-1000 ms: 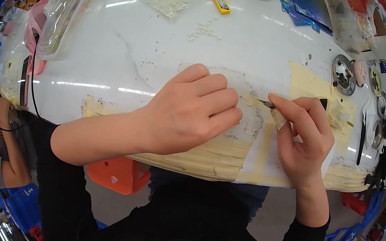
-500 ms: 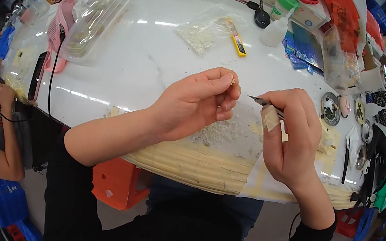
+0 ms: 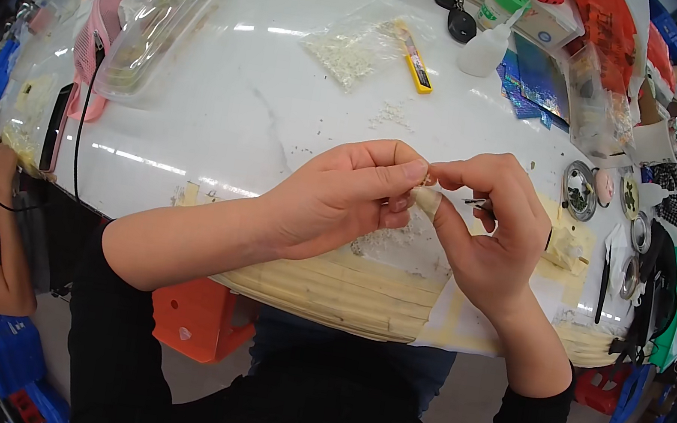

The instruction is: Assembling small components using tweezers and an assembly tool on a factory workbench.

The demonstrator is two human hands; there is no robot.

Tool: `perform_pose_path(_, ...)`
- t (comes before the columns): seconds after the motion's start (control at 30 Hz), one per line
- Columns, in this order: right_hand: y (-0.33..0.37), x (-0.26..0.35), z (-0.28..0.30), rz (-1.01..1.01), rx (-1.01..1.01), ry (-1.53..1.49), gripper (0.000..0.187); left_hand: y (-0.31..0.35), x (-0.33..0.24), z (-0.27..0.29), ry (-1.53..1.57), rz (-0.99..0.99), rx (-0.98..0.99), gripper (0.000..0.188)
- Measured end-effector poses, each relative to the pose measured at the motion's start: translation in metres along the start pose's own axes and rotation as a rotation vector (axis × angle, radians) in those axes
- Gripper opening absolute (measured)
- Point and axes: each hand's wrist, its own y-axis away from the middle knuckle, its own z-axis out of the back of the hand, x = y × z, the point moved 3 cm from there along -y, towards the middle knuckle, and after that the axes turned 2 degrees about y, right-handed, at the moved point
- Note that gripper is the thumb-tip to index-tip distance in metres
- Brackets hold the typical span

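Observation:
Above the near table edge, my left hand (image 3: 350, 187) is closed, its thumb and forefinger pinching a tiny pale piece (image 3: 427, 181). My right hand (image 3: 499, 230) meets it from the right, thumb and forefinger at the same piece. Tape (image 3: 426, 200) wraps the right thumb. Tucked in the curled right fingers is a slim pointed metal tool (image 3: 476, 202), mostly hidden, so its exact kind is unclear. Below the hands, small whitish chips (image 3: 386, 240) lie scattered. Farther back are a clear bag of white chips (image 3: 347, 57) and a yellow narrow case (image 3: 417, 69).
A clear plastic container (image 3: 159, 39) and a pink mesh pouch (image 3: 95, 47) lie at left. To the right stand a white squeeze bottle (image 3: 486, 52), blue shiny sheets (image 3: 542, 84) and round tins (image 3: 579, 191). Another person's arm (image 3: 1, 242) shows at far left.
My right hand has moved left, bringing thumb and forefinger to the piece in my left hand. The metal tool has drawn back into the right fingers, its tip pulled away from the left hand.

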Motion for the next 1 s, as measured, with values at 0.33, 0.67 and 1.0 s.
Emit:
perform_pose_path(0.33,0.005,-0.003,0.009,-0.027,0.023,-0.036,0.033,0.001,-0.011,-0.002,-0.339,-0.123,-0.082,0.015)
perform_pose_path(0.67,0.007,-0.007,0.010,-0.089,0.035,-0.104,0.030,0.002,-0.011,-0.004,-0.333,-0.108,-0.081,0.014)
perform_pose_path(1.0,0.006,-0.008,0.012,-0.127,0.142,0.037,0.027,0.010,-0.024,-0.011,-1.051,-0.724,-0.041,0.014)
